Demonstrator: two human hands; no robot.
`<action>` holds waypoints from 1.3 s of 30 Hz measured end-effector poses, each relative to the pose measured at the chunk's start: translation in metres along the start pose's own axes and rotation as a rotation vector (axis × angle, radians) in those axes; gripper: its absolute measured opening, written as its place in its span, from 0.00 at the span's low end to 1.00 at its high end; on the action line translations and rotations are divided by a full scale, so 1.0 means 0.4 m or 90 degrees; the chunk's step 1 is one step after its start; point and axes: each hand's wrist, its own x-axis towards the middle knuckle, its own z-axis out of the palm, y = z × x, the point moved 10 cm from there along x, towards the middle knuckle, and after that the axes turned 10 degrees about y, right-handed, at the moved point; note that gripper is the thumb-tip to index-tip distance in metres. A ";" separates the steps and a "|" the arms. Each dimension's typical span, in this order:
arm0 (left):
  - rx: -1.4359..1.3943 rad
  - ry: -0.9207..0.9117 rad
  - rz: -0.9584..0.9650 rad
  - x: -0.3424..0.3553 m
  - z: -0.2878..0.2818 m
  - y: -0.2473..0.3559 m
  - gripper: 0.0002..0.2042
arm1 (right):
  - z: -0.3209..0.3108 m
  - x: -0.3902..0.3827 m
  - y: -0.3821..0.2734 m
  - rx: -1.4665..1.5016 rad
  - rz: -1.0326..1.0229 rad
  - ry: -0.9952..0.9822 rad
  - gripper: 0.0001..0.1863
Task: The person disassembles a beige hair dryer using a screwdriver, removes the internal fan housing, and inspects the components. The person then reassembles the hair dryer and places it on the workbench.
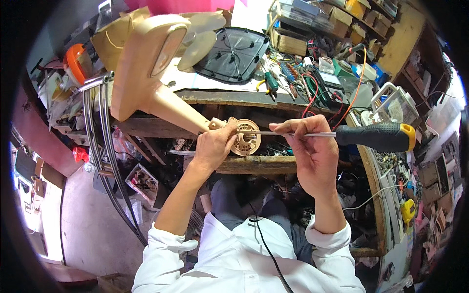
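A beige fan stand point(178, 113) lies across the bench's front, its broad base toward the far left. At its near end sits a round slotted motor housing point(251, 146), open side up. My left hand point(214, 147) is closed on the edge of this housing, thumb and fingers pinching it. My right hand point(312, 156) is closed around the steel shaft of a long screwdriver point(376, 136), whose black and yellow handle points right. The shaft runs leftward over the housing, and its tip is by my left fingers; whether it sits in a screw is hidden.
A black square plate point(232, 53) and translucent fan blades point(198, 49) lie at the back. Pliers, a green screwdriver point(270, 82) and wires clutter the bench to their right. Bent metal tubes point(105, 132) stand at left; a yellow tape measure point(407, 211) lies far right.
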 end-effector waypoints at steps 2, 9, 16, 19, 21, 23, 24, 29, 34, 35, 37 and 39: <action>0.001 0.010 0.020 0.004 -0.008 0.006 0.09 | 0.004 0.000 -0.018 0.020 -0.021 0.006 0.08; 0.031 0.065 0.055 0.025 -0.052 -0.001 0.06 | -0.068 0.014 -0.052 0.046 -0.073 0.090 0.12; -0.682 0.001 -0.532 -0.001 0.022 -0.113 0.10 | -0.077 0.016 0.016 -0.017 -0.048 0.108 0.14; -0.840 -0.063 -0.676 -0.027 0.045 -0.113 0.11 | -0.077 0.015 0.034 -0.031 -0.051 0.113 0.14; -0.855 -0.050 -0.684 -0.031 0.045 -0.113 0.11 | -0.074 0.017 0.041 -0.042 -0.059 0.105 0.14; -0.833 -0.046 -0.676 -0.031 0.044 -0.111 0.11 | -0.075 0.017 0.045 -0.042 -0.059 0.107 0.14; -0.803 -0.048 -0.663 -0.029 0.040 -0.109 0.10 | -0.076 0.018 0.045 -0.041 -0.059 0.110 0.14; -0.754 -0.073 -0.574 -0.008 0.035 -0.094 0.08 | -0.069 0.012 0.046 -0.002 -0.025 0.125 0.13; -0.600 -0.099 -0.413 0.037 0.046 -0.030 0.10 | -0.054 0.004 0.033 -0.073 -0.090 0.086 0.11; -0.559 -0.137 -0.343 0.052 0.049 0.006 0.10 | -0.054 0.004 0.031 -0.086 -0.096 0.087 0.11; -0.472 -0.208 -0.205 0.078 0.046 0.080 0.11 | -0.046 0.019 0.032 -0.128 -0.104 0.068 0.11; -0.333 -0.185 0.006 0.107 0.055 0.141 0.11 | -0.028 0.038 0.048 -0.192 -0.040 -0.030 0.09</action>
